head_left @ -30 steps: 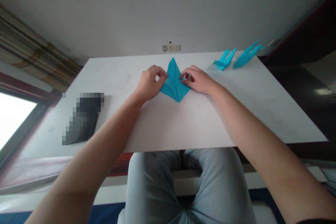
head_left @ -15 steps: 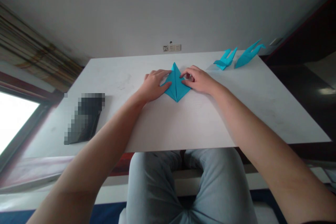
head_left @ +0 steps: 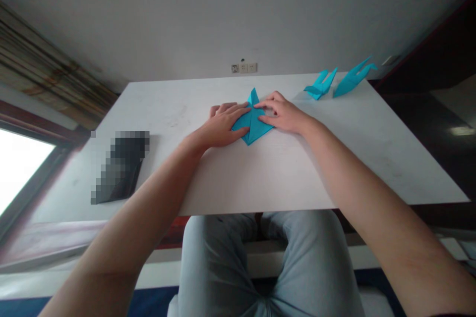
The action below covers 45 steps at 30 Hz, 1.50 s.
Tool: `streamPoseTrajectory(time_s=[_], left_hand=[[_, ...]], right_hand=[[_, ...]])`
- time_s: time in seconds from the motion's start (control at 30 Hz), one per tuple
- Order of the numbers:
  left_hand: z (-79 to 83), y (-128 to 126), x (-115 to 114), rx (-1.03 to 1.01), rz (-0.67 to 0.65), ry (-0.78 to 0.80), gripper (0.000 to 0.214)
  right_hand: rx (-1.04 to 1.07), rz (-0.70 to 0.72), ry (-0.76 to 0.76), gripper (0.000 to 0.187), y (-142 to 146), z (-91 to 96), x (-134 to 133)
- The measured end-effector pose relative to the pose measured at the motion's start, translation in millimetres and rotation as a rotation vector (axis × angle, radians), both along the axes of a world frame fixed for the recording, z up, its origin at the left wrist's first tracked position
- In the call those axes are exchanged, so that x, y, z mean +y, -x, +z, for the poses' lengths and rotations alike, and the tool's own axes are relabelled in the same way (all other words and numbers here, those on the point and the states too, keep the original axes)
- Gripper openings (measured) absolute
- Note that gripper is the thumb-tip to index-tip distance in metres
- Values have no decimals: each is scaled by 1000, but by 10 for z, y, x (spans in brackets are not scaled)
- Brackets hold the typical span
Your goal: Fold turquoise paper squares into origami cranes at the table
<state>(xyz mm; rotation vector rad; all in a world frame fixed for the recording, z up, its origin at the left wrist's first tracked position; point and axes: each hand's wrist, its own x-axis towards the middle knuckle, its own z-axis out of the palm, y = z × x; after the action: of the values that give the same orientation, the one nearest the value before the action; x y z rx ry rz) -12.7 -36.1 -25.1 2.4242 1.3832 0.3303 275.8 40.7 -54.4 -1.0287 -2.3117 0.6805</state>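
A folded sheet of blue origami paper [head_left: 256,127] lies on the white table in a kite-like shape, its narrow tip pointing away from me. My left hand [head_left: 225,126] lies flat over the left part of the paper, fingers stretched toward the middle crease and thumb low on the sheet. From the other side, my right hand [head_left: 284,113] grips the paper's right part: index fingertip by the upper crease, thumb lower down, other fingers curled. Both hands cover some of the paper's edges.
Two finished blue paper cranes, one smaller crane [head_left: 320,85] and one taller crane [head_left: 353,80], stand at the table's back right. On the left lies a dark, pixelated flat object [head_left: 121,168]. Wall sockets [head_left: 244,68] are behind the white table [head_left: 260,178]. My legs are under its front edge.
My left hand has slid right, further over the paper. The sheet has turned slightly, its far tip shifting right. Its upper part looks narrower, and the right fingertips stay near the crease.
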Motion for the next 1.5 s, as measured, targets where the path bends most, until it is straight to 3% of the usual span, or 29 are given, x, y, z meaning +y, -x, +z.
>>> streamPoseTrajectory(time_s=[0.23, 0.53, 0.77, 0.93, 1.1, 1.5], left_hand=[[5, -12, -27, -41, 13, -47, 76], [2, -40, -27, -105, 48, -49, 71], [-12, -33, 41, -133, 167, -90, 60], [-39, 8, 81, -101, 236, -108, 43], [-53, 9, 84, -134, 269, -130, 38], [-39, -39, 119, -213, 229, -79, 46]], right_hand=[[-19, 57, -65, 45, -16, 64, 8], [-33, 111, -5, 36, -39, 108, 12], [-25, 195, 99, 34, -64, 210, -70], [19, 230, 205, 52, -54, 222, -125], [-9, 125, 75, 82, -44, 189, -82], [-102, 108, 29, 70, -24, 155, -65]])
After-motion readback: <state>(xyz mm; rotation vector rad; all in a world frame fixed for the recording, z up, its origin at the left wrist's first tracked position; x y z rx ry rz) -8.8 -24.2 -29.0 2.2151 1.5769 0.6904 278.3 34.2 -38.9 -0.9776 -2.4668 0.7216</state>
